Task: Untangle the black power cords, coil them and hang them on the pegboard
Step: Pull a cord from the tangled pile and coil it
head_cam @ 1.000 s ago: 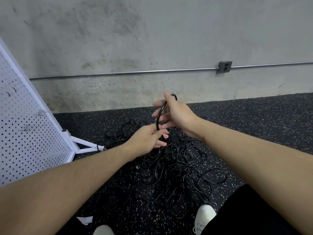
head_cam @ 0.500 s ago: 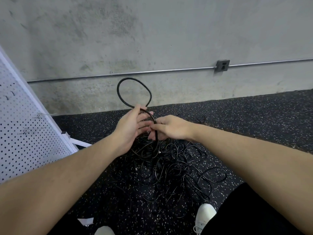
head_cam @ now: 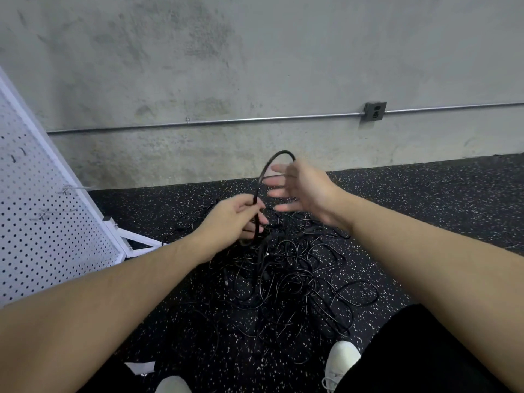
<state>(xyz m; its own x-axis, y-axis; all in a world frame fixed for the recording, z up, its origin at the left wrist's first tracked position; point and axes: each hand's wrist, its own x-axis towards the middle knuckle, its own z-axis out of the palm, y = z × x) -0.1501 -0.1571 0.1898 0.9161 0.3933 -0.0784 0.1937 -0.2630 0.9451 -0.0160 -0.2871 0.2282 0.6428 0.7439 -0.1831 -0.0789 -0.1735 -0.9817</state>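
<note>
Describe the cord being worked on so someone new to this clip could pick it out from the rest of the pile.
Start at the grey concrete wall and drop to the speckled black floor, where the tangle of black cords lies. Just above the tangle, the left hand grips one cord. That lifted cord alone arches up in front of the wall, beside the blurred right hand.

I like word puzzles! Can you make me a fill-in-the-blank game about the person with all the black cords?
1. The left hand grips a black ____.
2. The tangled pile of cords lies on the ____.
3. The white pegboard stands on the person's ____ side.
4. The right hand has its fingers spread ____.

Missing words: cord; floor; left; open
</note>
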